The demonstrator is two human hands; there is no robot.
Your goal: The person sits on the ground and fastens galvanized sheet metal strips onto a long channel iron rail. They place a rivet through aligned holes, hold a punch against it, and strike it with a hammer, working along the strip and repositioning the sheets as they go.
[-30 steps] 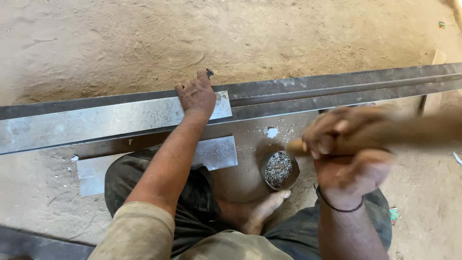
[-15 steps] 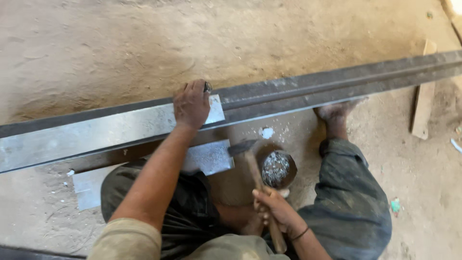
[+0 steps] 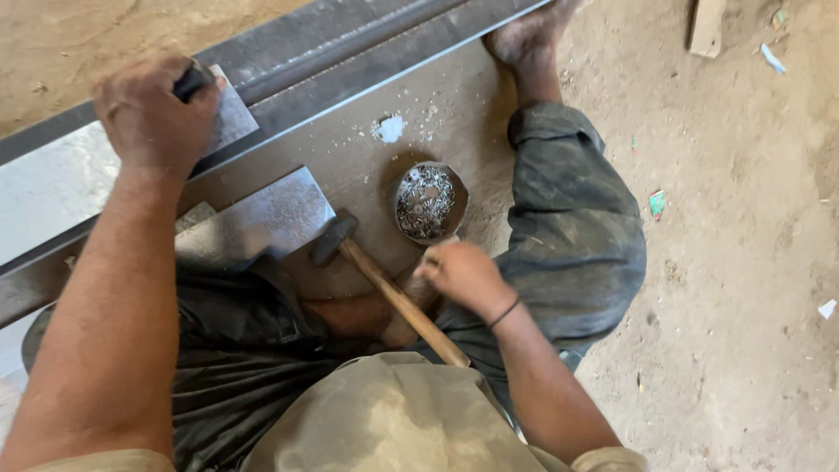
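My left hand (image 3: 153,114) rests on a shiny metal sheet strip (image 3: 52,188) laid over a long dark steel beam (image 3: 350,52), and its fingers close around a small dark tool (image 3: 192,80). My right hand (image 3: 463,275) sits by the near rim of a small round bowl of tiny metal pieces (image 3: 428,203), fingers curled together; whether it pinches a piece is hidden. A wooden-handled hammer (image 3: 393,297) lies beside that hand, its dark head (image 3: 330,239) against a second sheet piece (image 3: 262,223).
I sit on sandy ground (image 3: 743,262) with my right leg in dark trousers (image 3: 577,227) stretched out and my foot (image 3: 529,35) against the beam. A wooden block (image 3: 706,26) lies at the far right, and small scraps dot the sand.
My right hand swung the hammer down, let go of its handle and moved to the bowl. My left hand stayed on the sheet. The view has come closer.
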